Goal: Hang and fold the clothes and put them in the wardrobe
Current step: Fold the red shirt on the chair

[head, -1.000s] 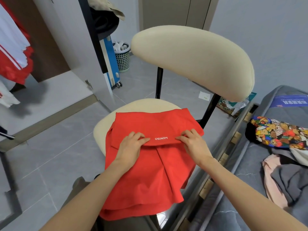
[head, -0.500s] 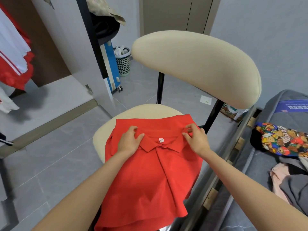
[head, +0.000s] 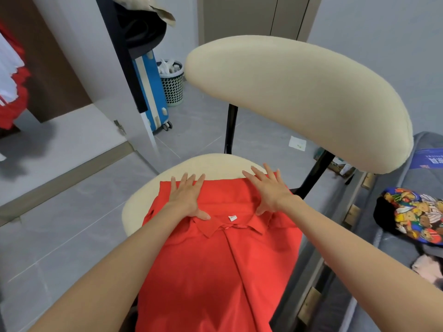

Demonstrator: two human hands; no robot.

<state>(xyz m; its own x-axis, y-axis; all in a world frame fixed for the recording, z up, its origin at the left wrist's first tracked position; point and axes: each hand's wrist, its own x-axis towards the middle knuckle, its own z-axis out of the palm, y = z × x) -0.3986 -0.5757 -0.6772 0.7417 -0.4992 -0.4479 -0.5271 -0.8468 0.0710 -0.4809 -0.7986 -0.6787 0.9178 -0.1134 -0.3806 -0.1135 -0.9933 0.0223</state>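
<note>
The red polo shirt [head: 215,259] lies front-up on the cream seat of the chair [head: 141,207], its collar [head: 211,230] and small white label [head: 232,218] facing the person and its lower half spilling over the seat's near edge; the left hand [head: 185,196] and the right hand [head: 269,190] rest flat on the cloth just beyond the collar, one on each side; neither grip is closed, the fingers being straight and spread and the palms pressing the fabric down. The shirt looks light, soft and limp; it probably keeps no shape of its own and may slide off the rounded seat under the weight of the hanging part; the shoulders or side seams seem the best places to pinch it for a fold, since the collar is the one firmer part. The seat is padded, curved and narrower than the shirt, so creases may not set sharply; the chair's broad backrest [head: 299,99] stands just behind. Around it are a grey tiled floor [head: 60,224], an open wardrobe [head: 60,75] to the left with a red and white garment [head: 12,80] hanging inside, a blue suitcase [head: 151,92], a mesh basket [head: 172,85], and a bed [head: 395,255] to the right carrying a patterned garment [head: 417,214].
</note>
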